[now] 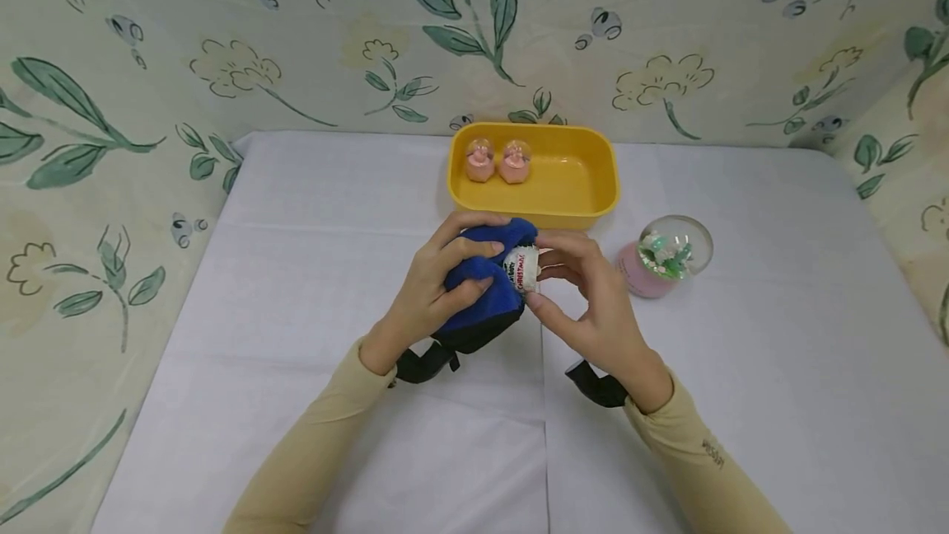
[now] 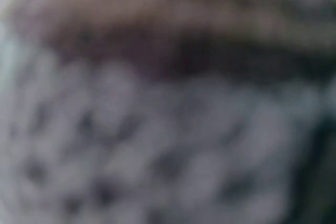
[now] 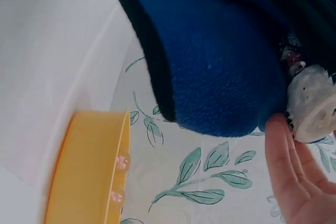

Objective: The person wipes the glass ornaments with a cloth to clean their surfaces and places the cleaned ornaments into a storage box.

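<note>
My left hand (image 1: 437, 283) grips a blue fleece cloth with a black outer side (image 1: 482, 299), fingers spread over the top. The cloth wraps round a small Christmas ornament (image 1: 522, 269), whose white base with "CHRISTMAS" lettering pokes out toward the right. Thumb and fingers of my right hand (image 1: 589, 303) pinch that base. In the right wrist view, the ornament's round pale underside (image 3: 317, 121) shows beside my fingers (image 3: 281, 145), and the blue fleece (image 3: 220, 77) hangs in front. Most of the ornament is hidden in the cloth. The left wrist view is only a grey blur.
Behind my hands stands a yellow tray (image 1: 574, 175) holding two small pink figures (image 1: 479, 161) in its left half. A pink-based snow globe (image 1: 663, 258) lies tilted right of my right hand. White cloth (image 1: 311, 270) covers the table; a leaf-patterned sheet (image 1: 296, 39) hangs behind.
</note>
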`<state>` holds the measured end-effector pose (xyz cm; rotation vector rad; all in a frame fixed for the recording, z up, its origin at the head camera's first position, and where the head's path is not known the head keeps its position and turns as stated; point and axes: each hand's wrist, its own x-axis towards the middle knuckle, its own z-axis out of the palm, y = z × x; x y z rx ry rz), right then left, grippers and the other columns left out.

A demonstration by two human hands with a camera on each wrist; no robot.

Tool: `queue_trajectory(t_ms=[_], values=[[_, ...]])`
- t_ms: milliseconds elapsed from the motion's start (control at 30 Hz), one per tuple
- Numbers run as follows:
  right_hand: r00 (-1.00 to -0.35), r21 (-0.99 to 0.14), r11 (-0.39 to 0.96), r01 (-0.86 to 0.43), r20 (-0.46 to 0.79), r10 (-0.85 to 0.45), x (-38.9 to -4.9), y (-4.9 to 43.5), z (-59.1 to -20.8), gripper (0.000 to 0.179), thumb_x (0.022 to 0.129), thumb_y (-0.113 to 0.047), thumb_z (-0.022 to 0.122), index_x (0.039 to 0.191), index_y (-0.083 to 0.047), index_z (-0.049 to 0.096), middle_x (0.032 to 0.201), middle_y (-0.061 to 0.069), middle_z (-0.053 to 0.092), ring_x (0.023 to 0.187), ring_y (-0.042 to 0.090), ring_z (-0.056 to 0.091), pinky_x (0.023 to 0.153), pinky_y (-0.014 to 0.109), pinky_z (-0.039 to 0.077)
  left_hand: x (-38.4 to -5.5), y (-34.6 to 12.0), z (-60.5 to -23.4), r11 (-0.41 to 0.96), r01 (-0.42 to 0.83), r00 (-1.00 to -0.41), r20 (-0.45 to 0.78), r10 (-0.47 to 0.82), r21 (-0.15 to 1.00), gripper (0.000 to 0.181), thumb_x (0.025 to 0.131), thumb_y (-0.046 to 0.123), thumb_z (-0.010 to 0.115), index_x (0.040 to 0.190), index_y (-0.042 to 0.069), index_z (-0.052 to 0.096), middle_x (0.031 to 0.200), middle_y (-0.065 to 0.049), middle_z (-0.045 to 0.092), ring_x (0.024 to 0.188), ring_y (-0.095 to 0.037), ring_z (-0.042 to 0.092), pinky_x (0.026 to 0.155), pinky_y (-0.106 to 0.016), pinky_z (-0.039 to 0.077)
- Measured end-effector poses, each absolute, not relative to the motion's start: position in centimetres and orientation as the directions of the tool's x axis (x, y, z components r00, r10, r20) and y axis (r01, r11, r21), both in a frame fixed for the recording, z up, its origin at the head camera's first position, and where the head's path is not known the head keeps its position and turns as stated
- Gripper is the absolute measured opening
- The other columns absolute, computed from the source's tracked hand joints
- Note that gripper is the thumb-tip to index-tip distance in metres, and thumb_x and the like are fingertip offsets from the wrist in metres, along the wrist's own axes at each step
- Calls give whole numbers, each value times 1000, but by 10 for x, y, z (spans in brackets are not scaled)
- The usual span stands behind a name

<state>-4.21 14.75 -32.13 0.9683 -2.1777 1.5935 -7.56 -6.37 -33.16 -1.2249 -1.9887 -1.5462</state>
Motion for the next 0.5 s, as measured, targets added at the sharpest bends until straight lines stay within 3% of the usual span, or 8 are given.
queue_trajectory(t_ms=[133, 333, 500], values=[[-652, -632, 193, -750, 660, -373, -44, 147, -319, 52, 91, -32, 65, 122, 7, 51, 119, 20, 53, 99, 23, 57, 83, 28, 52, -76, -64, -330, 32, 781, -580, 706, 407, 624, 40, 99, 42, 42, 111, 7, 57, 127, -22, 49, 117, -34, 48, 96, -44, 44], [-603, -569, 205, -797, 726, -331, -44, 146, -320, 53, 88, -34, 68, 115, 9, 56, 104, 18, 61, 82, 22, 63, 77, 23, 53, -76, -65, -330, 10, 795, -552, 718, 424, 606, 33, 99, 36, 44, 112, 8, 55, 127, -23, 48, 116, -35, 48, 95, -44, 45], [-653, -631, 178, -755, 704, -279, -43, 145, -324, 58, 87, -36, 68, 113, 13, 54, 91, 18, 64, 72, 17, 65, 69, 21, 54, -76, -64, -328, -19, 821, -503, 738, 450, 571, 29, 99, 33, 46, 114, 11, 54, 130, -22, 45, 117, -36, 47, 96, -45, 45]])
